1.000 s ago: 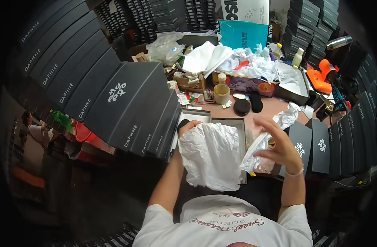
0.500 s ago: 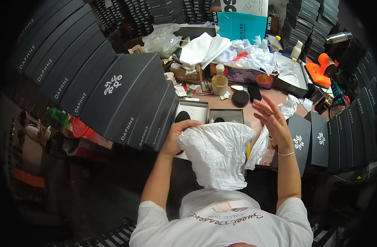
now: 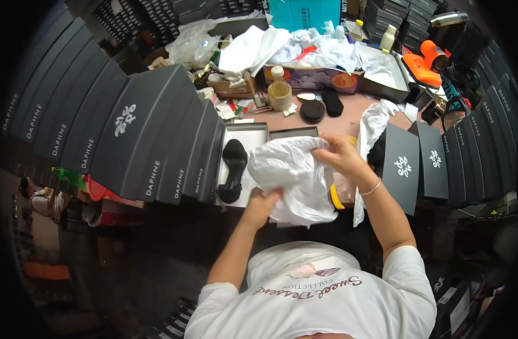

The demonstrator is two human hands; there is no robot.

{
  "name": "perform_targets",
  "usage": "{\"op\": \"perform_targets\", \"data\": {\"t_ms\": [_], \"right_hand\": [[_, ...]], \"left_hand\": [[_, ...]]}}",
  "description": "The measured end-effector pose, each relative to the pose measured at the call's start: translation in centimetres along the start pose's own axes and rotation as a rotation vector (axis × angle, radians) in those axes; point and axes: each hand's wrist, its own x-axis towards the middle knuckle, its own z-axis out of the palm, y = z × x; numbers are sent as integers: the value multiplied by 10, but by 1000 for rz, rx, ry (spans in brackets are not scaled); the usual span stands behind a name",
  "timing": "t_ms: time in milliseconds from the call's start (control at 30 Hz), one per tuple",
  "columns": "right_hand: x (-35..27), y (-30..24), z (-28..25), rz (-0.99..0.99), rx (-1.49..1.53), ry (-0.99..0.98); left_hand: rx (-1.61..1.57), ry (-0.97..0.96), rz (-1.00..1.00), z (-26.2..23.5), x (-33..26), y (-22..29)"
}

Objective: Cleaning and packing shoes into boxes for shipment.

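Left hand: fingertips buried under the white wrapping paper.
Open box: interior mostly covered by the paper.
Black shoe: toe end hidden.

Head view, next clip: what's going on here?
A person at a cluttered desk holds a crumpled sheet of white wrapping paper with both hands: the left hand at its lower edge, the right hand at its top right. The paper hangs over an open shoe box, where a black heeled shoe lies. Stacks of dark shoe boxes surround the desk.
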Motion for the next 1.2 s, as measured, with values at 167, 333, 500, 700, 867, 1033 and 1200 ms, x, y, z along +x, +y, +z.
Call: {"op": "perform_targets", "data": {"t_ms": [167, 333, 500, 700, 867, 1033, 1200], "right_hand": [[-19, 22, -32, -192, -529, 284], [-60, 13, 32, -625, -1032, -76], [-53, 43, 49, -638, -843, -179], [-68, 47, 41, -406, -466, -187], [-88, 53, 52, -288, -423, -281], [-94, 62, 45, -42, -443, -18], [-97, 12, 61, -527, -714, 58]], "left_hand": [[-656, 51, -316, -19, 2, 8], [-722, 11, -453, -9, -1, 2], [-920, 43, -489, -8, -20, 19], [979, 159, 615, -30, -67, -15], [780, -72, 623, -15, -62, -4], [188, 4, -117, -9, -51, -16], [418, 30, -43, -5, -33, -6]]}}
